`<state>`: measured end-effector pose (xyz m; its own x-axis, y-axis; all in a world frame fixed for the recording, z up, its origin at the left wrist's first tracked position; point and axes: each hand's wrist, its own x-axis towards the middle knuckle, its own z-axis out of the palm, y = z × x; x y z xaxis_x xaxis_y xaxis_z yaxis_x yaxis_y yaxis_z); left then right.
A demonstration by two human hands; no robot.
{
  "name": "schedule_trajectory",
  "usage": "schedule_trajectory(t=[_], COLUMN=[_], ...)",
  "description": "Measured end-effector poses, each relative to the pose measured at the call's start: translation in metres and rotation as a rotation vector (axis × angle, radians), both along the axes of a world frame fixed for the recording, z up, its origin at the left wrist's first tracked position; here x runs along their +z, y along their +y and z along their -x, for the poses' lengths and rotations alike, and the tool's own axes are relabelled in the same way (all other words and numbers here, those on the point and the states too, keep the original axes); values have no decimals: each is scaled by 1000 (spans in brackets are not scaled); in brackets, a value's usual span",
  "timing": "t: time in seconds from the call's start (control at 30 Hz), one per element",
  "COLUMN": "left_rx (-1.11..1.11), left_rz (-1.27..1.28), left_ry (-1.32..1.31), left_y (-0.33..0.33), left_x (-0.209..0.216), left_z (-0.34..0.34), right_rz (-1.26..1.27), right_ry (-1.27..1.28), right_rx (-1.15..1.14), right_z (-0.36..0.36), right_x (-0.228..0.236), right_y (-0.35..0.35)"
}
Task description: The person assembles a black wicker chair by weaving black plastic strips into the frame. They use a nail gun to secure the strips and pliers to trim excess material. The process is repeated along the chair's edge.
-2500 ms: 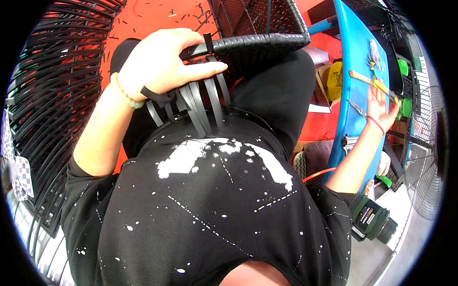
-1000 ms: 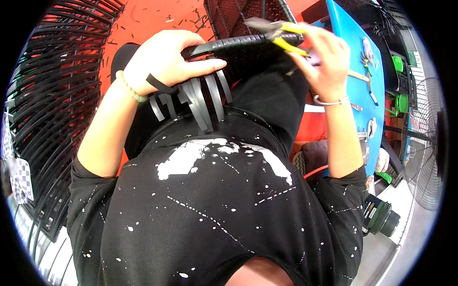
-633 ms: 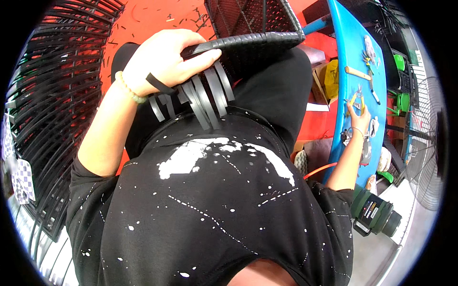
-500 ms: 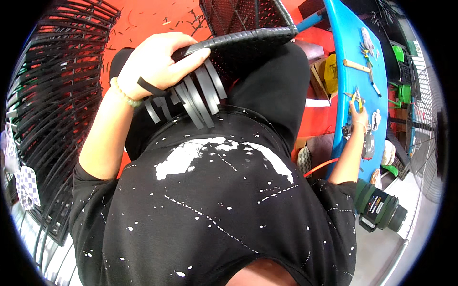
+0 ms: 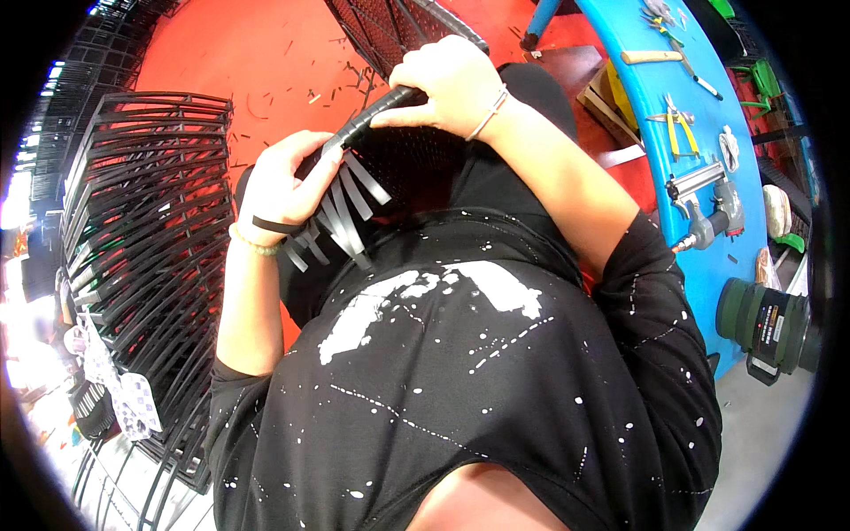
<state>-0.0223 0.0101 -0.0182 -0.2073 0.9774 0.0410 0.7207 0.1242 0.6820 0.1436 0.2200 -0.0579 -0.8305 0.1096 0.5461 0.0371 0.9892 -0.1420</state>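
Note:
On my lap rests a black woven piece (image 5: 403,26), like a wicker basket or chair part, with a thick wrapped rim. My left hand (image 5: 288,181) is closed over the left end of this rim, its thumb lying along it. Higher and to the right, my right hand (image 5: 452,88) grips the same rim, with the thumb pressed against the near side. Several flat black strips (image 5: 339,221) hang loose from the rim between my left hand and my shirt. A dark band crosses the back of my left hand.
A blue table (image 5: 633,97) at right bears yellow-handled cutters (image 5: 680,128), a hammer (image 5: 653,57), a marker (image 5: 708,87) and a nail gun (image 5: 713,212). Stacked black frames (image 5: 159,230) stand at left. Strip scraps litter the red floor (image 5: 204,62). A green cylindrical device (image 5: 761,323) is at lower right.
My right hand has left the cutters on the table and come over to the woven rim. The cutters now lie on the table. My left hand still holds the rim.

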Motion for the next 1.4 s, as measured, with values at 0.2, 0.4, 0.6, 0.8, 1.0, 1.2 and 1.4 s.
schedule_trajectory(t=[0.2, 0.4, 0.6, 0.8, 1.0, 1.2, 1.4], left_rx=[-90, -141, -221, -252, -345, -374, -84], left_rz=[67, 2, -54, -55, -60, -48, -3], left_ry=[-25, -90, 89, 41, 48, -93, -755], left_y=[-21, -16, -12, -10, -10, -6, -3], left_x=[17, 11, 36, 38, 42, 42, 25], left_z=[-31, -32, -26, -25, -24, -31, -40], right_rz=[95, 160, 88, 81, 57, 114, 196], right_ry=[-29, -35, -146, -74, -24, -40, -609], right_rx=[-31, -22, 160, 102, 76, 93, 55], right_z=[-30, -45, -38, -25, -26, -26, -11], right_x=[13, 15, 21, 9, 6, 9, 47], right_y=[-24, -30, -35, -57, -57, -57, -58])
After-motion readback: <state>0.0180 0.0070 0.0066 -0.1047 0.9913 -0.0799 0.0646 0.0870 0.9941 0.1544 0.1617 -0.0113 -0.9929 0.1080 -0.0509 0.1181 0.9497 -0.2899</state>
